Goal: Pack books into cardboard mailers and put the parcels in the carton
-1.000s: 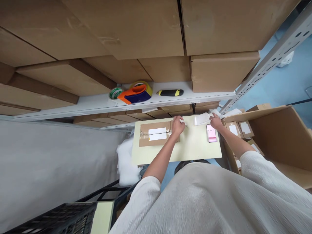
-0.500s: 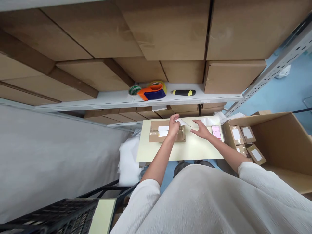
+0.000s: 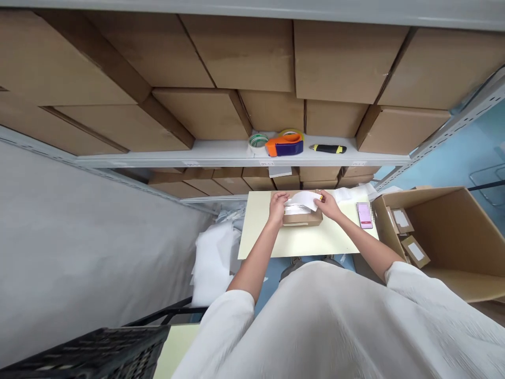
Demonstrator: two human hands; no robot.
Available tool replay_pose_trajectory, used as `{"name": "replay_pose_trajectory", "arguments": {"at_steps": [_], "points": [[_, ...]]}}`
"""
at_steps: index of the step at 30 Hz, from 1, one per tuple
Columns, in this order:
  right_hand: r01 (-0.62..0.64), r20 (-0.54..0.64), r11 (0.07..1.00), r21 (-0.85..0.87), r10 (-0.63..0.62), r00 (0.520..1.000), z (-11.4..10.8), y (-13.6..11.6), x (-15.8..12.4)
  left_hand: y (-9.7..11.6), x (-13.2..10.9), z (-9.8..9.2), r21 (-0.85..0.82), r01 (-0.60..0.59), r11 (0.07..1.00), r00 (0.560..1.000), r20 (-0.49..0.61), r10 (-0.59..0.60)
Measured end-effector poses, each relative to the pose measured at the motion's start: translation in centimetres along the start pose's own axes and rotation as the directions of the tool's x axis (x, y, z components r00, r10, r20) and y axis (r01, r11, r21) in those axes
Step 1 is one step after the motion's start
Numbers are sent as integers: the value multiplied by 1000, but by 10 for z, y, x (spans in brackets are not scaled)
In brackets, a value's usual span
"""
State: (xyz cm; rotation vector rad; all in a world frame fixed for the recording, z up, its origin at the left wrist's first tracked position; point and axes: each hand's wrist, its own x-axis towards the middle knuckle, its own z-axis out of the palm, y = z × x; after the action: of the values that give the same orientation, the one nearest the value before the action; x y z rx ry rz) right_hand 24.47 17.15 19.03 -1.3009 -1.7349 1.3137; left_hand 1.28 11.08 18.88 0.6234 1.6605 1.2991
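A taped cardboard box (image 3: 314,219) lies on the pale yellow tabletop, with a white label on its top. Above the box arches a white paper strip (image 3: 304,198), its right end pinched in my right hand (image 3: 329,205). My left hand (image 3: 277,208) grips the left end of the box, its fingertips near the strip's left end. The contact under those fingers is partly hidden.
An open carton (image 3: 445,231) with several small labelled boxes stands on the right, beside a phone (image 3: 364,215). On the shelf ahead lie an orange and blue tape dispenser (image 3: 284,146), a green-ringed tape roll (image 3: 258,141) and a utility knife (image 3: 328,149).
My right hand, open before, now holds the end of the white strip. My left hand has moved from the strip to the left end of the box. The view has shifted left.
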Motion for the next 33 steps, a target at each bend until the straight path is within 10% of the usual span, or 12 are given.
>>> {"name": "replay_pose_trajectory", "arguments": {"at_steps": [16,33], "points": [[-95,-85,995,-40,92,992,28,8,1,-18,3,-30,267,-143,953,987,115,115],[-105,-101,892,-439,67,993,56,17,5,-23,1,-33,720,-210,661,977,171,124]]}}
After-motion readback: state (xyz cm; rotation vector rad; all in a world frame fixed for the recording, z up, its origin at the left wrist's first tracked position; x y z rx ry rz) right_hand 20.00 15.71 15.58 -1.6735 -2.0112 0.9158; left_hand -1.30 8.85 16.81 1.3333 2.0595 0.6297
